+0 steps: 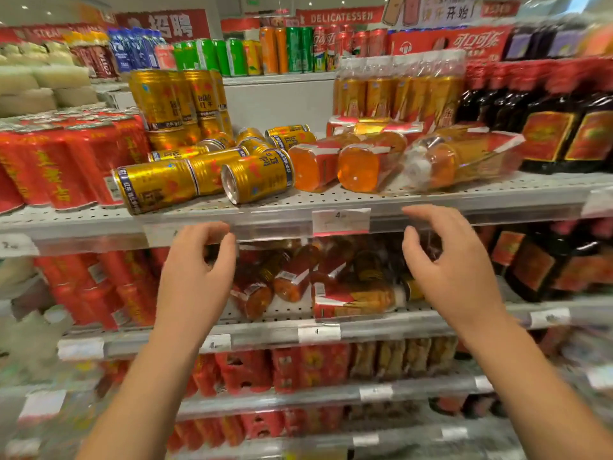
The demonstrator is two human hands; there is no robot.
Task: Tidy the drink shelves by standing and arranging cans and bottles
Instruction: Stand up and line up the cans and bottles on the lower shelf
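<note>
Head view. Outer edges of the frame are smeared. The lower shelves and the far-right stock read only as red and dark blocks, and the label print is mostly unreadable. Both forearms are cut off at the bottom edge. The hands cover part of the second shelf down, where orange-and-red bottles [331, 283] lie in a heap; count not possible.

Left hand [195, 270]: fingers and thumb loosely curved with a gap between them, nothing in it, raised just below the front rail of the white perforated metal shelf [331, 198]. Whether the fingertips touch the rail — cannot tell. Right hand [454, 267]: same posture, nothing held, in front of the rail, right of the white price tag [340, 221].

Task items, on that shelf: short gold metal cans [255, 176] lie on their sides near the front, left of centre, with more tumbled behind. A stack of upright gold cans [175, 97] stands behind them, far left. To the right, clear plastic bottles of orange drink [361, 166] lie on their sides, bases toward the front; upright bottles of the same sort [398, 91] stand at the back.

Around: tall red cans [66, 161] upright to the left, dark bottles with red labels [547, 134] to the right, green and orange cans [232, 56] on the top shelf, and a red "DELICATESSEN" sign [338, 16] far behind.
</note>
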